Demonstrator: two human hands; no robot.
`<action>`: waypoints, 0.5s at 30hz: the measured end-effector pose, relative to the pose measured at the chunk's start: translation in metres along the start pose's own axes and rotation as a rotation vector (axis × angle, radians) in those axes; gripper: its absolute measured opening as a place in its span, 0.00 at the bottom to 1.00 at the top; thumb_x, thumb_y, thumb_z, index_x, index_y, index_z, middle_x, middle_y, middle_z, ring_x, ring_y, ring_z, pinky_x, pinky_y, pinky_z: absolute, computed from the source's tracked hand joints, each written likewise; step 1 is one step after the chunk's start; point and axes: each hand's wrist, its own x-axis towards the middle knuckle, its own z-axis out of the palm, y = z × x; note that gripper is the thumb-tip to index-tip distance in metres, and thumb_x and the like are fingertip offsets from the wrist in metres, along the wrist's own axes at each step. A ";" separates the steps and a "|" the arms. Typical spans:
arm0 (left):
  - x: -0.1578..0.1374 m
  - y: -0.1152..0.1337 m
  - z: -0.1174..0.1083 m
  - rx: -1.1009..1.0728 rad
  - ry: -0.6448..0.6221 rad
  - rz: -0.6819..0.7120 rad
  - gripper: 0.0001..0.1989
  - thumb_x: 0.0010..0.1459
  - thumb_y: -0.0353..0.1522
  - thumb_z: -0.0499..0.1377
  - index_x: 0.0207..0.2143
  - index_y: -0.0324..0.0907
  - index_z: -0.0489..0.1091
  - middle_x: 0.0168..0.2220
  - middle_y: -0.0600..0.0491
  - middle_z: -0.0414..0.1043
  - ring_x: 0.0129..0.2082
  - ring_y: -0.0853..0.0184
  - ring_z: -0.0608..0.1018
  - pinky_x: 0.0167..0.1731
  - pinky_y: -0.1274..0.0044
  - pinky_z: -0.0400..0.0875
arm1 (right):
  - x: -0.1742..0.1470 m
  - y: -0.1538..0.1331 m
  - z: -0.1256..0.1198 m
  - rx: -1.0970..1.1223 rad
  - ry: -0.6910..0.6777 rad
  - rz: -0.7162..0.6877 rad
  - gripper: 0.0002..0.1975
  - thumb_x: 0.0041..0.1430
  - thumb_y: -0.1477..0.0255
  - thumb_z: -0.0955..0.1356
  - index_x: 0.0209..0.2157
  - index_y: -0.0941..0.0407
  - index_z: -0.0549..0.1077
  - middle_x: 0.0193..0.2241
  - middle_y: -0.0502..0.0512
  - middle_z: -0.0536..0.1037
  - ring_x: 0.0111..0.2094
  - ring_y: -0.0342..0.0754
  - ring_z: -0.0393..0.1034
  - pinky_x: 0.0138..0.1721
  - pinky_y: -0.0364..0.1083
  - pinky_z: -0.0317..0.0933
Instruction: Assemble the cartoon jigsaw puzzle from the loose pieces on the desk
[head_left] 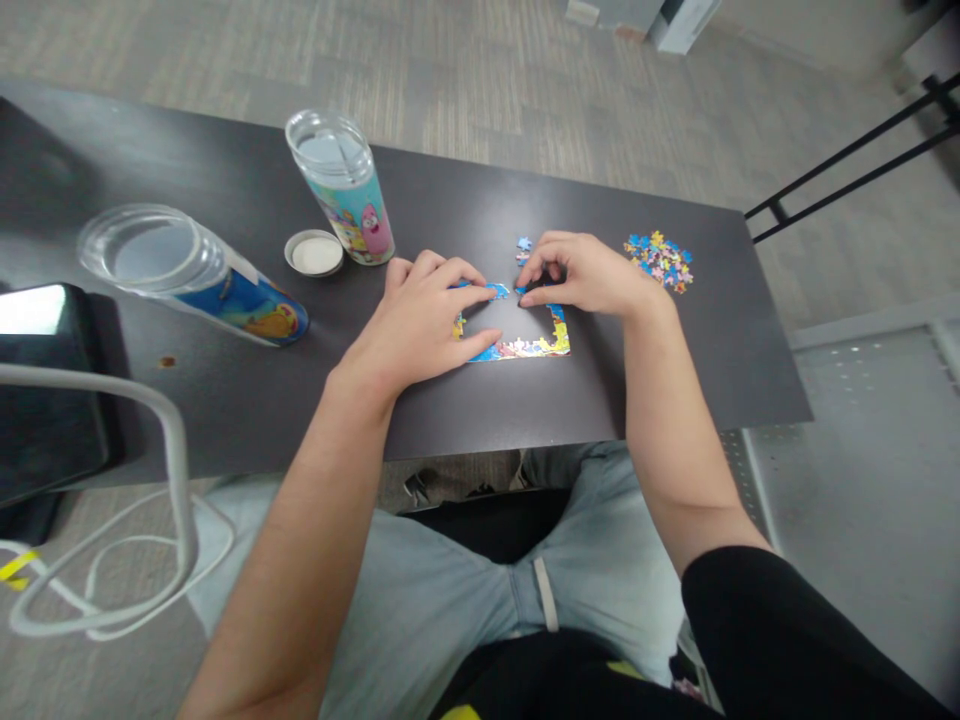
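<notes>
L hand (427,325), fingers spread, rests on puzzle border (525,349), mostly joined, top gap left, where R hand (589,275) pinches prob. a blue pc (520,291); loose pile (660,262) unplaced.

This is looking like an office or similar workroom, though the exact kind is staying uncertain: striped grey carpet (420,90) is covering the ground, a plain dark table (495,415) is standing over it, and a white cable (180,480) is looping beside a glossy black device (45,435).
</notes>
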 end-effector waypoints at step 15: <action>0.000 0.001 0.000 0.008 -0.005 -0.011 0.19 0.75 0.40 0.75 0.65 0.55 0.92 0.65 0.44 0.86 0.69 0.36 0.77 0.74 0.40 0.67 | 0.009 -0.014 0.016 0.061 0.062 -0.002 0.17 0.64 0.51 0.87 0.40 0.46 0.87 0.44 0.58 0.85 0.43 0.59 0.69 0.52 0.64 0.69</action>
